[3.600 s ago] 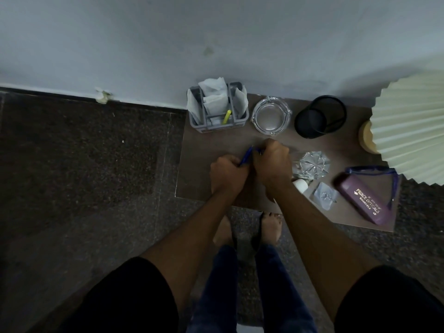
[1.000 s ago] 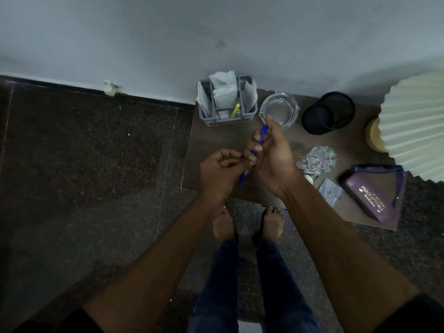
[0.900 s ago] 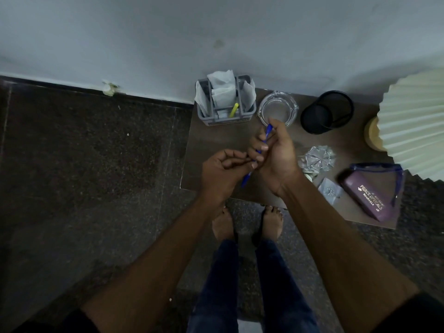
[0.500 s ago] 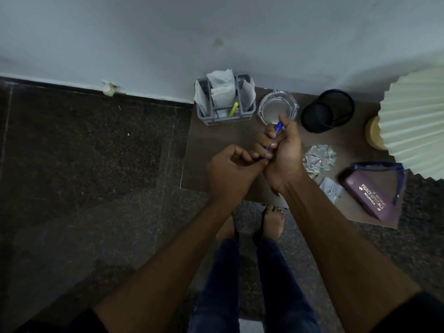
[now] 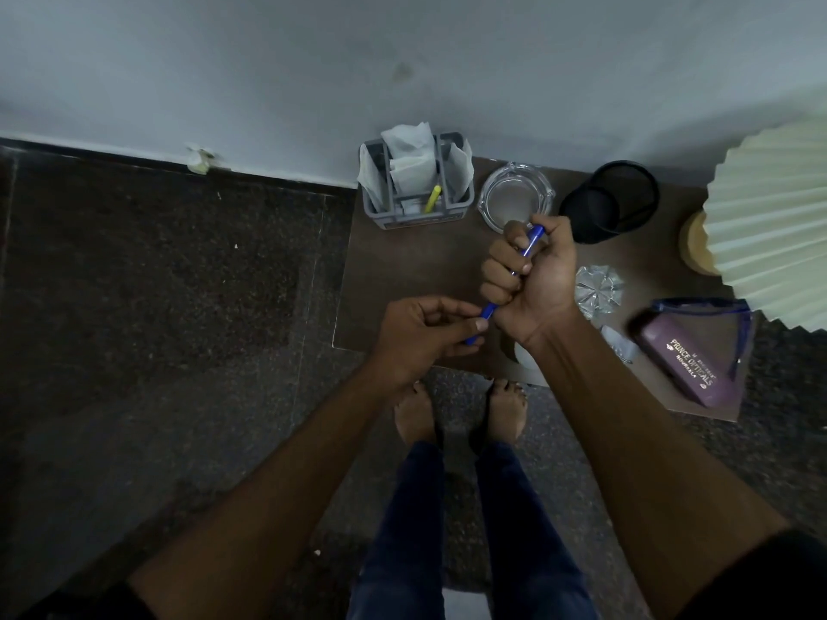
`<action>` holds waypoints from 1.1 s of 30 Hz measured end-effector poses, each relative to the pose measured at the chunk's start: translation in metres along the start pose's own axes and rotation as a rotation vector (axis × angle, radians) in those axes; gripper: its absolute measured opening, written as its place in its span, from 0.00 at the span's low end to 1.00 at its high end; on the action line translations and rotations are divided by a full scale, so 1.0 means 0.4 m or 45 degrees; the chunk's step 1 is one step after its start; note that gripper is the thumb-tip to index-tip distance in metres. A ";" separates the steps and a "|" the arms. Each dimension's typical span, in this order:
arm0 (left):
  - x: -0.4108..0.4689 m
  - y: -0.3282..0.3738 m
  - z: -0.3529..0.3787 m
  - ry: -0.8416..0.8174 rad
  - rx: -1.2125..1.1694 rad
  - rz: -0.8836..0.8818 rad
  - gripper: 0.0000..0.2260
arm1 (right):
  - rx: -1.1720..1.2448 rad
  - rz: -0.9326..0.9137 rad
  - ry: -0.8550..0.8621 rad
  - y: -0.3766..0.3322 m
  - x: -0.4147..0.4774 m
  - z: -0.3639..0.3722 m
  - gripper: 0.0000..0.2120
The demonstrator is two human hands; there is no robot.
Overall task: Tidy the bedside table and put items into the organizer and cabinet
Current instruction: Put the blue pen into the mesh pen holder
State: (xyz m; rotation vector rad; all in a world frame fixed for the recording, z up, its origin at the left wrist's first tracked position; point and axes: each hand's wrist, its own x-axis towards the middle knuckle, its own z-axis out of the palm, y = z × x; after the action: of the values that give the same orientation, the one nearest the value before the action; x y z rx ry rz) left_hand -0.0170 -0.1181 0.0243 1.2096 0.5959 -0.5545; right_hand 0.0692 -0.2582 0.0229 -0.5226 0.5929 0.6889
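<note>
The pen [image 5: 487, 311] is held above the surface [image 5: 402, 270]: the right hand [image 5: 532, 279] fists the barrel and the left hand [image 5: 416, 337] pinches its lower end, probably to cap it. The organizer [image 5: 416, 212], its likely destination, stands at the far-left corner.

We see a matt, wood-look table top [image 5: 416, 266]. At its 11 o'clock the grey organizer [image 5: 418, 218] looks like smooth plastic, stuffed with white paper [image 5: 409, 140]; at 12 o'clock, a glossy clear glass ashtray [image 5: 514, 201]. The blue pen [image 5: 532, 238] looks like shiny plastic. The floor [image 5: 156, 284] is speckled stone, the lampshade [image 5: 769, 226] pleated and matt.
</note>
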 end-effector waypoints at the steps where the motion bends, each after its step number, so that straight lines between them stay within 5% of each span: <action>1: -0.001 -0.001 0.002 -0.005 -0.006 0.005 0.08 | -0.019 0.004 0.008 -0.001 0.000 0.002 0.17; 23: 0.053 0.076 0.084 0.144 -0.058 0.150 0.11 | -0.431 -0.369 0.103 -0.077 -0.029 0.051 0.15; 33: 0.109 0.210 0.222 0.009 0.162 0.295 0.10 | -0.784 -0.679 0.233 -0.273 -0.117 0.034 0.10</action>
State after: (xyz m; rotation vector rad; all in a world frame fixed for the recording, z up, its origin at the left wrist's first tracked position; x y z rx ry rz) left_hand 0.0828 -0.1850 0.0736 1.3807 0.4238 -0.3965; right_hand 0.1220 -0.3418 0.0900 -1.2753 0.3736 0.3001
